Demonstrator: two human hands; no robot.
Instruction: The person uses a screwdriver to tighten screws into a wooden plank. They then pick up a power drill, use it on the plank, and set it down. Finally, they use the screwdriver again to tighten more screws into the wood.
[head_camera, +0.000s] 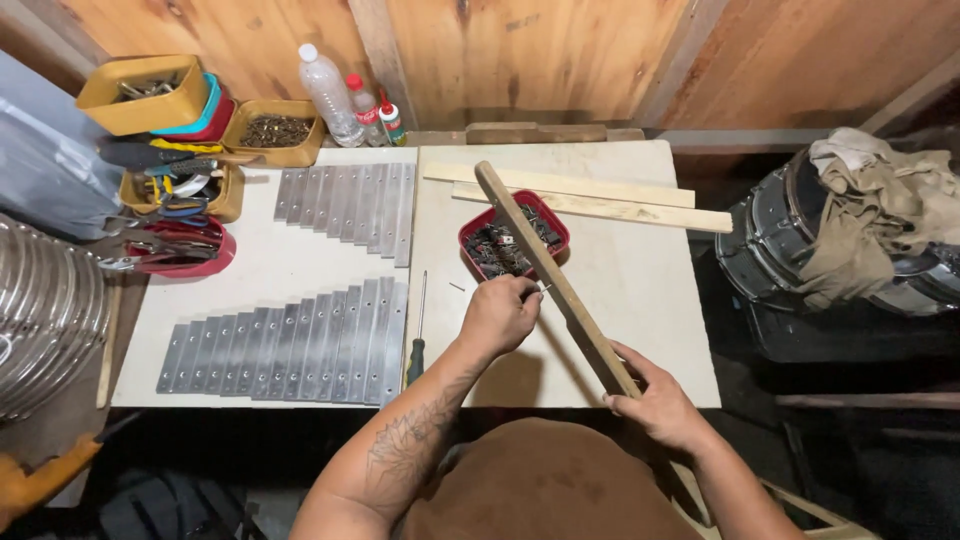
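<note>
My right hand (655, 402) grips the near end of a long brown wooden strip (545, 268) that slants up and away over the white table (640, 300). My left hand (498, 315) pinches a small metal piece, too small to name, against the strip's left side near its middle. Behind the strip sits a red square tray (472, 236) full of small dark metal parts. A green-handled screwdriver (417, 340) lies on the table just left of my left hand.
Two rows of flat metal bars (295, 345) lie on the left board. Yellow and red boxes of screws and pliers (170, 215) crowd the far left, bottles (330, 95) at the back. Two pale wooden slats (600, 200) lie beyond the tray. A drum with cloth (860, 230) stands right.
</note>
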